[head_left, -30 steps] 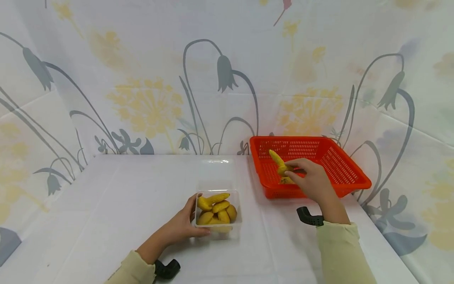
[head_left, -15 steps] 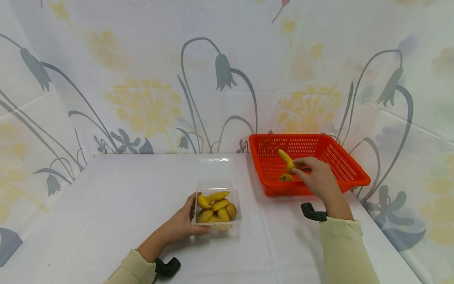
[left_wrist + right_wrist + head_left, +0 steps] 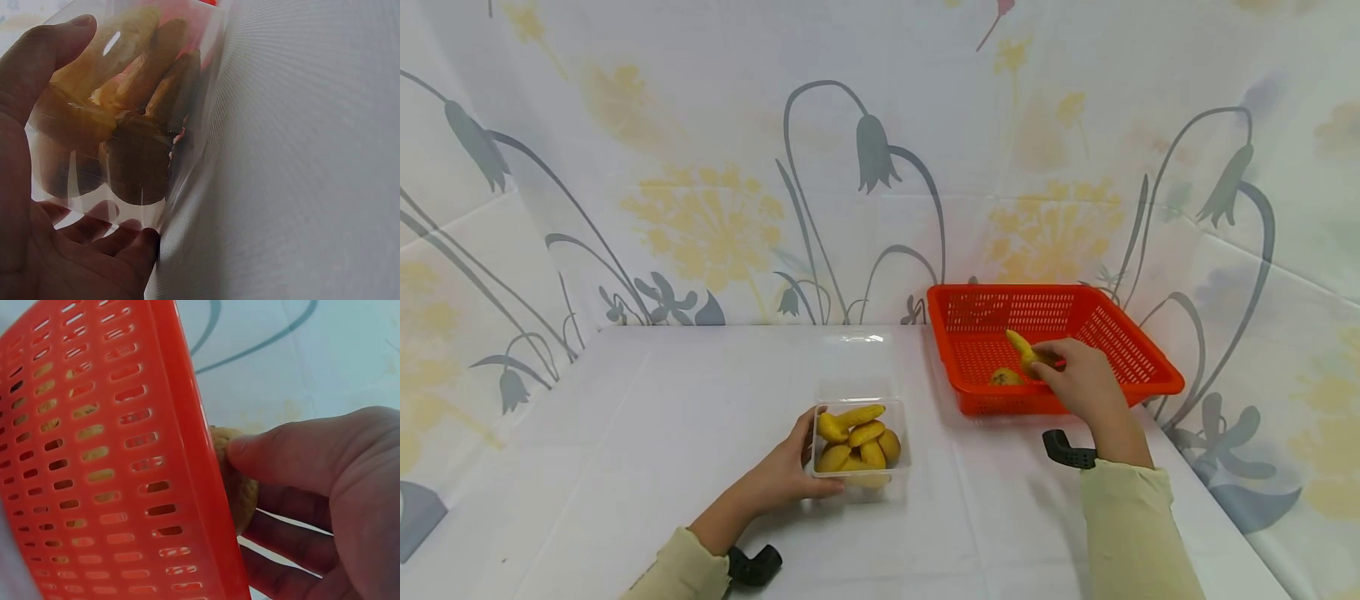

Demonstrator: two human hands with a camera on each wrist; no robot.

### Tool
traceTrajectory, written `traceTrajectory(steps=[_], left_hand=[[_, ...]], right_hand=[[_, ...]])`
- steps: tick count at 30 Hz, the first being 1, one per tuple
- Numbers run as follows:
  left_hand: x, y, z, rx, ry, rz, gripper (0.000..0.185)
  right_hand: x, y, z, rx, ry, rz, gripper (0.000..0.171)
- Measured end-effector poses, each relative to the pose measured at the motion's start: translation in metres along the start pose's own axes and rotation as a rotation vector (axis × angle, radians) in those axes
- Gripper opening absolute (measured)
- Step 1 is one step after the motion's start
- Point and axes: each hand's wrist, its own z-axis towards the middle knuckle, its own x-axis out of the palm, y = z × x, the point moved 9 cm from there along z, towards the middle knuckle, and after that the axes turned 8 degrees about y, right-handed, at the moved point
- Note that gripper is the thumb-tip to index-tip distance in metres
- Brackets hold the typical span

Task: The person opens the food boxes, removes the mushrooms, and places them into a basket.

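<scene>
My right hand (image 3: 1078, 379) pinches a yellow gourd (image 3: 1021, 346) with a narrow neck and a rounder base, held low inside the red basket (image 3: 1000, 403). Close by in the basket lies another gourd (image 3: 1006, 377). In the right wrist view the basket wall (image 3: 134, 450) hides much of the gourd (image 3: 242, 487), whose rounded end shows beside my thumb. On the table, my left hand (image 3: 801, 471) grips the left side of a clear plastic box (image 3: 857, 474) with several yellow gourds (image 3: 867, 433) in it. The left wrist view shows their necks and bases through the box wall.
A white cloth (image 3: 647, 433) covers the table. Behind and at the sides hangs a flower-printed curtain (image 3: 715, 167). The perforated basket stands at the back right, with its raised rim around my right hand's work. Black wrist mounts (image 3: 1067, 450) sit below both hands.
My right hand has moved a little to the right and lower into the basket with the gourd. More of the other gourd in the basket now shows. My left hand stays on the box.
</scene>
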Motion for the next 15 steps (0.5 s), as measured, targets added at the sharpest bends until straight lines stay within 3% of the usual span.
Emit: traceTrajectory(steps=[15], left_hand=[[0.0,0.0,0.0,-0.005,-0.005,0.006,0.121]], right_hand=[[0.004,-0.014,0.005,0.049,0.054,-0.039,0.043]])
